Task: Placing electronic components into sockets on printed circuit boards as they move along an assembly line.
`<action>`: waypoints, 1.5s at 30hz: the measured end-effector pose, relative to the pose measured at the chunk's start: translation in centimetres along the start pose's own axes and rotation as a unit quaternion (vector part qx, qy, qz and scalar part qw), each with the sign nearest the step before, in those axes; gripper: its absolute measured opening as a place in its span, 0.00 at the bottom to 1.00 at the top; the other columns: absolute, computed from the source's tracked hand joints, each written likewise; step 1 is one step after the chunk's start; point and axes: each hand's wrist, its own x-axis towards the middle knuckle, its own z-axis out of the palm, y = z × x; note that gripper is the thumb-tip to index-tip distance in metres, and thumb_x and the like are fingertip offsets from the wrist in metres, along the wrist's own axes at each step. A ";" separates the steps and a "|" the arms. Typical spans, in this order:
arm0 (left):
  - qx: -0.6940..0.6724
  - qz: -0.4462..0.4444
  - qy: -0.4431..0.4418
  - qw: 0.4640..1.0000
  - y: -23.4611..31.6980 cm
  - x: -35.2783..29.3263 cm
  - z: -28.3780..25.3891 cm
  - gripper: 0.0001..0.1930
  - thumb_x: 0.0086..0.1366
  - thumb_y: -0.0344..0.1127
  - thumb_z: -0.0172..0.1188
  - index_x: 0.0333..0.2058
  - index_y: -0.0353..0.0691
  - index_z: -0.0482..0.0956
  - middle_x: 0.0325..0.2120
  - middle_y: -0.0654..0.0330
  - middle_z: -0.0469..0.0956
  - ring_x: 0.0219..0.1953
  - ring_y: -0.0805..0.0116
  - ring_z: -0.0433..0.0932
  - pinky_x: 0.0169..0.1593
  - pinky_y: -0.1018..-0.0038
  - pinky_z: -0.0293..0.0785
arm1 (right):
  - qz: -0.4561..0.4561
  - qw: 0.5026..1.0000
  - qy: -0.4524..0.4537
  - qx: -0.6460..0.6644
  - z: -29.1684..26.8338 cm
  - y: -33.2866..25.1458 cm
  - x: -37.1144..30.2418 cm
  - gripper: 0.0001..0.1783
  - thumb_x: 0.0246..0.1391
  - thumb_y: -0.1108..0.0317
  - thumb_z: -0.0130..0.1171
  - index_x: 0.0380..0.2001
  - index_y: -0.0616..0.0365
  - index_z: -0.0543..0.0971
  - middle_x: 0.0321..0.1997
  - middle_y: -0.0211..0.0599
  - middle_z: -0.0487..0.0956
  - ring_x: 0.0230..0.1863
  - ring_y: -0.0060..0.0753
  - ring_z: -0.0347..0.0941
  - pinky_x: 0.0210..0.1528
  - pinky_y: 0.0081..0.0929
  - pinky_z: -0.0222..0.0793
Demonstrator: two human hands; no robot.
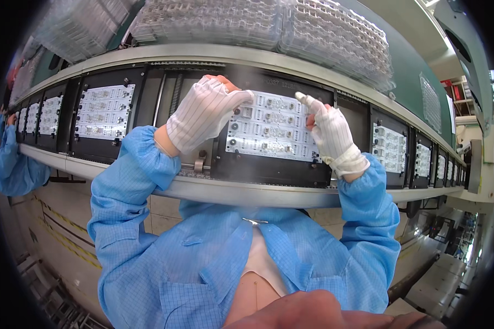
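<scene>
In front of me a white circuit board panel (271, 127), with rows of small clear and metallic parts, lies on a black carrier plate (269, 174). My left hand (203, 112), in a striped white glove with bare fingertips, is at the panel's upper left corner. Its fingers are curled in and the thumb reaches over the corner; whatever they may pinch is hidden. At the panel's upper right is my right hand (333, 131), gloved alike. Its index finger stretches over the panel's top edge, apart from the other fingers, which bend beside the right edge.
Similar boards on black plates line the conveyor to the left (104, 112) and right (389, 148). Stacked clear plastic trays (335, 41) stand behind the far rail, with a single tray (430, 101) to their right. A blue-sleeved person (16, 164) is at far left.
</scene>
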 end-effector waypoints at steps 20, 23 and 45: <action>0.288 -0.221 -0.024 0.931 -20.2 10.9 -1.8 0.13 0.62 0.29 0.52 0.43 0.42 0.81 0.40 0.43 0.82 0.46 0.42 0.81 0.50 0.52 0.77 | -0.031 0.995 0.091 0.004 -3.4 3.9 0.3 0.31 0.46 0.85 0.55 0.56 0.56 0.77 0.31 0.41 0.80 0.34 0.43 0.77 0.38 0.37 0.73; 0.221 -0.242 -0.053 0.943 -22.2 9.5 -2.5 0.16 0.64 0.30 0.52 0.50 0.43 0.79 0.43 0.40 0.81 0.47 0.40 0.80 0.52 0.52 0.75 | 0.089 0.986 0.128 -0.065 -6.3 7.4 2.5 0.29 0.49 0.80 0.53 0.57 0.52 0.77 0.33 0.40 0.81 0.36 0.43 0.78 0.45 0.37 0.74; -0.074 -0.006 -0.070 0.995 2.7 2.8 -2.6 0.18 0.56 0.24 0.60 0.46 0.43 0.80 0.24 0.61 0.80 0.32 0.59 0.80 0.40 0.65 0.75 | 0.059 0.959 0.251 -0.118 -8.6 11.1 8.1 0.11 0.50 0.75 0.57 0.38 0.55 0.82 0.33 0.42 0.84 0.43 0.45 0.80 0.50 0.40 0.75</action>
